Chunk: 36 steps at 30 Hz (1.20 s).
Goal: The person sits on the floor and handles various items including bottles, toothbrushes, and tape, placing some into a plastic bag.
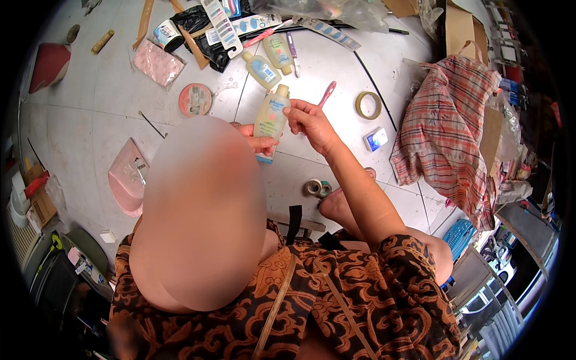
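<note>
A clear plastic bottle of pale yellow liquid, a Johnson's product, is tilted slightly, its cap away from me. My left hand grips its lower end, with the thumb across the front. At the upper right side, my right hand pinches the edge between thumb and fingers. Behind the bottle a box with a blue edge shows only in part. Two similar bottles, one with a barcode and one farther back, lie on the floor beyond. A blurred patch covers most of my left forearm.
A pink-handled toothbrush, a tape roll and a small blue-white box lie to the right. Left are a round pink container, a pink dustpan and a wrapped pink packet. Plaid cloth lies at far right.
</note>
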Each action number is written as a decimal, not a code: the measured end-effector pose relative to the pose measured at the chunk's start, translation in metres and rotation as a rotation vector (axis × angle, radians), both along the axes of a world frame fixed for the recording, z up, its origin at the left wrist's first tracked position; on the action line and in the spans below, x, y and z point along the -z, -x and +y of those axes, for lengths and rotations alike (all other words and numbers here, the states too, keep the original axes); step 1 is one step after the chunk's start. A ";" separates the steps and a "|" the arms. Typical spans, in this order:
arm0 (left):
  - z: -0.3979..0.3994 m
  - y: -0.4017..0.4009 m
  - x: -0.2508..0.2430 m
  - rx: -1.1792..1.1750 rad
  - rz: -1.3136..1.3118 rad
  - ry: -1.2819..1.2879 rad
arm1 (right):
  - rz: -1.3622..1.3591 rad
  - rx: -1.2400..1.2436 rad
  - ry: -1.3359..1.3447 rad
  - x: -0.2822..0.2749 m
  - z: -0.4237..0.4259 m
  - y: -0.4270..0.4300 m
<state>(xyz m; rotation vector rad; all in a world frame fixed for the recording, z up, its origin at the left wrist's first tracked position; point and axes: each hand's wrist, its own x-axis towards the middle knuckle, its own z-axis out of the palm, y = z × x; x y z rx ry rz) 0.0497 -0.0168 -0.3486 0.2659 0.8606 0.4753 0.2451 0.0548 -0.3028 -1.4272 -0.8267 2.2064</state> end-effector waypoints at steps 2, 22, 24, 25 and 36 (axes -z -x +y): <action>0.000 0.000 -0.001 -0.009 -0.021 -0.008 | 0.005 0.004 0.003 0.002 -0.001 0.000; -0.003 -0.002 0.004 0.043 0.173 -0.162 | -0.153 -0.241 -0.111 0.024 -0.018 0.009; -0.002 0.002 0.008 0.065 0.207 -0.166 | -0.203 -0.249 -0.099 0.026 -0.012 0.013; -0.002 0.006 0.011 0.089 0.238 -0.166 | -0.202 -0.251 -0.104 0.029 -0.008 0.014; -0.004 0.027 0.009 -0.369 0.288 0.035 | -1.031 -0.621 -1.196 0.072 0.057 0.072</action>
